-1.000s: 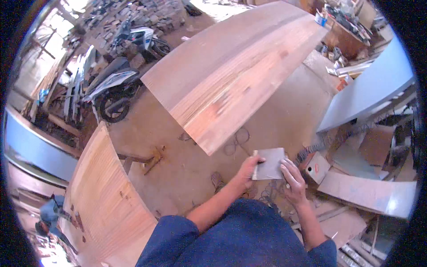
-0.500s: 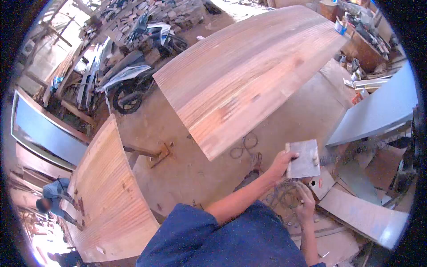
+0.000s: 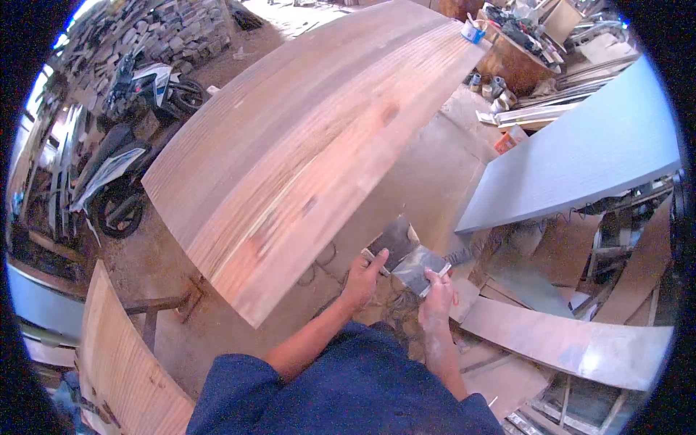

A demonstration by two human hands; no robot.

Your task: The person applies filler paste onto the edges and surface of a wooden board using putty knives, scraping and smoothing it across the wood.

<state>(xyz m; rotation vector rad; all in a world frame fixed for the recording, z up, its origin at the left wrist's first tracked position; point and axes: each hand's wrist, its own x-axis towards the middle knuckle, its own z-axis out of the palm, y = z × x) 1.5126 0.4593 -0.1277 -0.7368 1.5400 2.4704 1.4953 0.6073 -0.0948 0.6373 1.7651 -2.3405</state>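
Observation:
My left hand (image 3: 360,281) is closed on a dark flat plate (image 3: 392,239) with pale strips at its edges, the thumb lying on top. My right hand (image 3: 437,296) pinches a grey flat metal plate (image 3: 418,267) by the light strip along its right edge. The two plates meet or overlap between my hands; I cannot tell which. Beyond them lies a large wooden panel (image 3: 304,152) with streaked grain and a few dark marks. The fingers under both plates are hidden.
A pale blue board (image 3: 580,145) stands at right, above wood offcuts (image 3: 565,337). A blue-white can (image 3: 473,32) sits on the panel's far corner. Another wooden panel (image 3: 123,355) is at lower left, with a partly visible person beside it. Motorbikes (image 3: 109,174) and stacked wood stand behind.
My right hand, empty before, has come up to grip the grey plate. A dark plate now shows in my left hand. The view has swung right.

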